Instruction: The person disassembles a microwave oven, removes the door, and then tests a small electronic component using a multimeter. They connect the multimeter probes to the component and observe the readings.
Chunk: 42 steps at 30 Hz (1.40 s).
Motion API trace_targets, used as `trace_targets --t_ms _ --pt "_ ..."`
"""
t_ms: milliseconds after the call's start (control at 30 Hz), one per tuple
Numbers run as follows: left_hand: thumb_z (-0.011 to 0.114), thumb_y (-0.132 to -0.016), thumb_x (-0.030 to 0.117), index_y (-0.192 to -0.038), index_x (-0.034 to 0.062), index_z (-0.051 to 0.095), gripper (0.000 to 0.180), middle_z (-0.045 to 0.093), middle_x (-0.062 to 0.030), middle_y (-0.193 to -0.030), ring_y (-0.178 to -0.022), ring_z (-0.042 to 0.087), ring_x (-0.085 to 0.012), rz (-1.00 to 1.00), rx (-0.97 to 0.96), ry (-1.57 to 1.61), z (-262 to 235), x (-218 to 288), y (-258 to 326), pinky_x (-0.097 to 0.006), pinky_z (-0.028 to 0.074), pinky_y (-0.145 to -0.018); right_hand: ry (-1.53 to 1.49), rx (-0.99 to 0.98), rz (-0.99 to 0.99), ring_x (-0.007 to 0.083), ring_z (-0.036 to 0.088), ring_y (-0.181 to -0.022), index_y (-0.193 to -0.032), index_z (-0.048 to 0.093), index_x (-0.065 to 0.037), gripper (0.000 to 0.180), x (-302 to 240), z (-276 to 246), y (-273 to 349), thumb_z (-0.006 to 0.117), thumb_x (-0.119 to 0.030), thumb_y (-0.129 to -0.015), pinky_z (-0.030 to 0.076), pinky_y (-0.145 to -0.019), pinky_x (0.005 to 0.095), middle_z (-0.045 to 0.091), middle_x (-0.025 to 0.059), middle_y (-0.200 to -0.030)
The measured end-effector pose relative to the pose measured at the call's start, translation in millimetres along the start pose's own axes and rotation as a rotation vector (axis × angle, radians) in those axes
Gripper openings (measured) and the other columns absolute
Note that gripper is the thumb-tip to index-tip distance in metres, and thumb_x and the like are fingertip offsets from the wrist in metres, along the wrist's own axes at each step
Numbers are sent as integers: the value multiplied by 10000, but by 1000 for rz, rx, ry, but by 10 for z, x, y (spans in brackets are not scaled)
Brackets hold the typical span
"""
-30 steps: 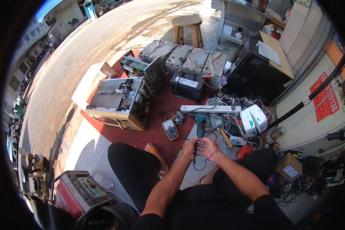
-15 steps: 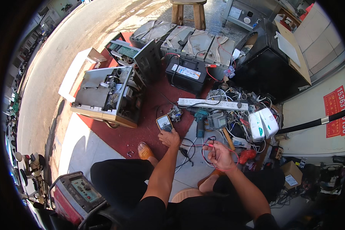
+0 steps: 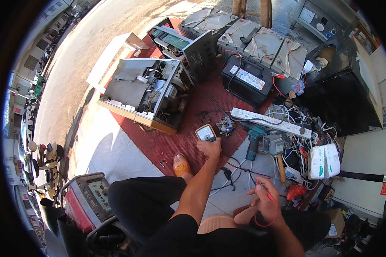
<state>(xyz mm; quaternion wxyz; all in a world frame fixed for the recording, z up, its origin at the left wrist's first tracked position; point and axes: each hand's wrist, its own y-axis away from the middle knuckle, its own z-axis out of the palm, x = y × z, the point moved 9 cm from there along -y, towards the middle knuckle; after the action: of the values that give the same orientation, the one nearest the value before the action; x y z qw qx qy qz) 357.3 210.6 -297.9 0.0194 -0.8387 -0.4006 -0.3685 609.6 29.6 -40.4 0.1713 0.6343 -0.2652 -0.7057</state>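
Centre: yellow-rimmed rectangular meter (image 3: pixel 206 133), gripped by left hand (image 3: pixel 209 148); lower right: thin red lead (image 3: pixel 270 196), pinched by right hand (image 3: pixel 265 204), seemingly unapplied yet.

Count check: bare hands (image 3: pixel 209 148), 2. Yellow-framed handheld multimeter (image 3: pixel 206 132), 1. Thin red test lead (image 3: pixel 272 198) at the hands, 1. Big grey boxy batteries (image 3: pixel 263 43), 4 (going by the seams between the tops). Black boxy battery with white label (image 3: pixel 246 81), 1. Long white power strip (image 3: pixel 266 121), 1. Teal-and-dark cordless drill (image 3: pixel 254 139), 1. Opened metal appliance casings (image 3: pixel 126 81), 2. White plastic-wrapped packs (image 3: pixel 318 165), 2. Round brown wooden stool legs (image 3: pixel 266 13), 2 showing. Loose cables (image 3: pixel 289 115): too tangled to count.
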Motion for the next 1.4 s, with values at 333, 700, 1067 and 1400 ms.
trace_targets --t_ms 333,700,1067,1400 --pt "989 -653 324 -1473 -144 251 1199 381 -310 -1359 -1291 447 -478 -28 310 247 -488 102 -829 -511 412 -1128 24 -31 -34 103 636 -632 -1188 680 40 257 -122 10 163 535 -146 -1086 473 -562 239 737 115 -931" --pt "1006 -665 339 -1385 -120 301 1108 402 -269 -1280 -1188 526 -464 -220 361 273 -146 97 -1119 -558 485 -1028 66 -45 -23 104 655 -667 -1180 668 42 237 -6 2 102 523 -119 -1087 480 -569 237 740 118 -931" --pt "977 -691 420 -1519 -71 237 1214 395 -291 -1435 -1374 421 -475 -375 149 101 -227 55 -977 -561 423 -1129 -10 -83 -58 113 677 -702 -1198 650 43 250 -31 33 91 533 -148 -1087 499 -603 234 736 121 -974" --pt "787 -832 251 -1667 121 160 1051 597 -342 -1312 -1215 612 -498 257 -323 22 -454 249 335 -543 484 -1048 272 -87 -266 142 673 -710 -1190 657 30 255 -171 184 154 542 -168 -1079 537 -664 288 719 125 -955"
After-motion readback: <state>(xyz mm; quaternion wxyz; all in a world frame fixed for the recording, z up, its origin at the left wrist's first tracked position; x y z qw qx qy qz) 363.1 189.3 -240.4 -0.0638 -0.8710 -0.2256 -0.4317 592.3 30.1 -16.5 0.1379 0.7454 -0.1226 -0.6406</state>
